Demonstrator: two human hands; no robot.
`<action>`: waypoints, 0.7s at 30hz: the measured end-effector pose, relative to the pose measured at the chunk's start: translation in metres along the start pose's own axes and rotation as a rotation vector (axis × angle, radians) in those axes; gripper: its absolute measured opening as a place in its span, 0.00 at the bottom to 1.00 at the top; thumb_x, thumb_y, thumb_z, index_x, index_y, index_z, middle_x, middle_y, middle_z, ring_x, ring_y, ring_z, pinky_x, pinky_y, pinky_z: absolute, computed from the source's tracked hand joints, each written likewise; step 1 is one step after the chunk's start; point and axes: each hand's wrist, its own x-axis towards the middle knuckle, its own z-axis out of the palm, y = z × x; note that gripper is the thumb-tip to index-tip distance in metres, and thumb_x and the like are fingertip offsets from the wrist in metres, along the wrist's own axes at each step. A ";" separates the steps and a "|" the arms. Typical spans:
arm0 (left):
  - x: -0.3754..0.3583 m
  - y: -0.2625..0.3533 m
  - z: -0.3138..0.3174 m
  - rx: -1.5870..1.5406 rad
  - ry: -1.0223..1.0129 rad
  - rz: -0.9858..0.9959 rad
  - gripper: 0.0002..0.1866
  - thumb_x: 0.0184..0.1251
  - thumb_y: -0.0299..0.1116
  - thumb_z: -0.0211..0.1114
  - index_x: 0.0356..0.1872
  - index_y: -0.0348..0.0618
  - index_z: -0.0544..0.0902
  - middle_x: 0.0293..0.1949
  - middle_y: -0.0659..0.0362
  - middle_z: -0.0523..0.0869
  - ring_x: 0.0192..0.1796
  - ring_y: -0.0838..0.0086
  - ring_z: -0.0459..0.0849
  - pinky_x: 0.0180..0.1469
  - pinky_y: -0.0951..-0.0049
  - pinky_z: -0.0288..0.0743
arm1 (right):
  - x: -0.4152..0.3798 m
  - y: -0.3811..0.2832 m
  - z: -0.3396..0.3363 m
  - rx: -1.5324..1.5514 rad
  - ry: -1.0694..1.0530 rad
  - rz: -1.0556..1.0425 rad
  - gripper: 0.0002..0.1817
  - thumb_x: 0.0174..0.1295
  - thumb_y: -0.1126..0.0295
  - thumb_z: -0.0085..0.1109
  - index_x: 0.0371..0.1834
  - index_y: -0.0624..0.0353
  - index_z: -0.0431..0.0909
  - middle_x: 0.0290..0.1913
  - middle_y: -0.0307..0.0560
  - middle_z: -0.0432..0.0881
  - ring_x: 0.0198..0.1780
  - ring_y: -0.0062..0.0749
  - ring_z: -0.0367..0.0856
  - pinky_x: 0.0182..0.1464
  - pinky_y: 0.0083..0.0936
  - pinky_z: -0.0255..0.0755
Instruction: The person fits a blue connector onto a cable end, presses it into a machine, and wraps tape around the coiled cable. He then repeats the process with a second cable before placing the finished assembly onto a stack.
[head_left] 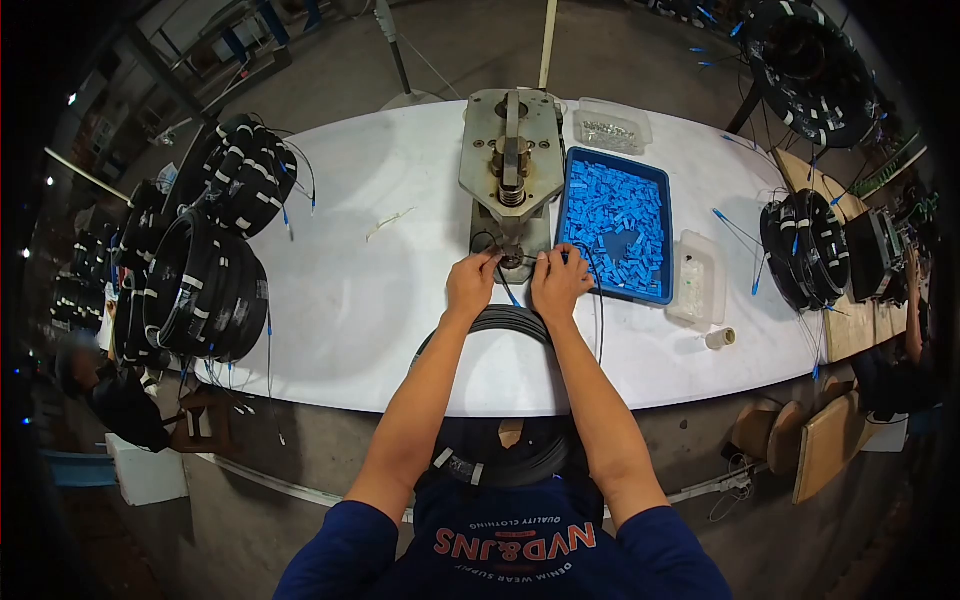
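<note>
My left hand (472, 284) is closed in a pinch at the left of the metal hand press's base, on a thin black cable. Across from it, my right hand (561, 282) pinches the cable (600, 318), which loops out past the wrist and down. Between the fingertips, the cable's end lies at the small die under the ram of the press (512, 150); the fingers partly hide it. A blue connector (513, 297) points down between the hands. Below them, a coil of black cable (505, 318) rests over the table's front edge and against my body.
A blue tray (667, 240) full of small blue parts stands right of the press. Near it are two clear plastic boxes (612, 128) (698, 280) and a small roll (720, 339). Cable coils (205, 290) (805, 250) stand at both sides. A person (120, 400) is at far left.
</note>
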 end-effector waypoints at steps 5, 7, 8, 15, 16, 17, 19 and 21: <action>-0.001 0.000 0.000 0.013 0.014 0.007 0.12 0.68 0.38 0.64 0.36 0.38 0.87 0.22 0.47 0.82 0.23 0.58 0.80 0.29 0.63 0.70 | -0.001 0.001 0.002 -0.007 -0.003 -0.010 0.12 0.64 0.61 0.55 0.37 0.56 0.82 0.53 0.44 0.74 0.55 0.46 0.66 0.55 0.52 0.54; 0.000 -0.002 0.001 0.022 0.009 -0.007 0.12 0.68 0.38 0.64 0.36 0.39 0.87 0.22 0.48 0.83 0.23 0.58 0.80 0.29 0.63 0.70 | 0.000 0.000 0.001 -0.005 -0.004 -0.015 0.11 0.64 0.61 0.55 0.37 0.56 0.82 0.53 0.44 0.74 0.55 0.45 0.66 0.55 0.52 0.54; 0.000 -0.003 0.001 0.032 0.010 -0.009 0.12 0.68 0.38 0.64 0.37 0.39 0.88 0.23 0.48 0.83 0.24 0.57 0.80 0.30 0.63 0.71 | 0.000 0.000 0.000 -0.011 -0.015 -0.011 0.11 0.64 0.61 0.56 0.37 0.56 0.82 0.53 0.43 0.74 0.55 0.45 0.66 0.55 0.52 0.54; -0.001 -0.003 0.001 0.049 -0.010 -0.025 0.11 0.69 0.37 0.61 0.38 0.43 0.88 0.31 0.48 0.84 0.35 0.51 0.82 0.38 0.56 0.74 | -0.001 0.001 0.001 -0.023 -0.032 -0.014 0.10 0.63 0.62 0.56 0.37 0.56 0.82 0.53 0.43 0.74 0.56 0.45 0.66 0.55 0.54 0.54; -0.001 -0.001 0.001 0.049 -0.008 -0.025 0.11 0.69 0.37 0.61 0.38 0.43 0.88 0.31 0.48 0.84 0.35 0.51 0.82 0.38 0.56 0.74 | 0.000 0.001 0.001 -0.022 -0.032 -0.015 0.10 0.63 0.62 0.56 0.37 0.56 0.82 0.53 0.43 0.74 0.56 0.45 0.66 0.55 0.54 0.54; -0.002 0.000 0.000 0.039 -0.007 -0.029 0.11 0.69 0.37 0.61 0.38 0.43 0.88 0.31 0.48 0.84 0.35 0.51 0.82 0.38 0.56 0.74 | 0.000 0.001 0.001 -0.025 -0.032 -0.013 0.10 0.63 0.62 0.55 0.37 0.56 0.82 0.53 0.43 0.73 0.56 0.45 0.66 0.55 0.54 0.54; -0.002 0.000 0.000 0.030 -0.004 -0.032 0.11 0.69 0.38 0.61 0.38 0.44 0.88 0.31 0.48 0.84 0.35 0.51 0.82 0.38 0.56 0.74 | -0.001 0.001 0.001 -0.027 -0.031 -0.013 0.10 0.63 0.62 0.55 0.37 0.56 0.82 0.53 0.44 0.73 0.56 0.45 0.66 0.55 0.54 0.54; -0.002 0.000 0.001 0.068 0.032 0.014 0.11 0.68 0.37 0.64 0.40 0.41 0.88 0.29 0.47 0.85 0.30 0.54 0.83 0.35 0.63 0.74 | -0.001 0.001 0.002 -0.031 -0.028 -0.013 0.11 0.63 0.62 0.55 0.37 0.56 0.82 0.54 0.43 0.73 0.56 0.45 0.66 0.55 0.54 0.54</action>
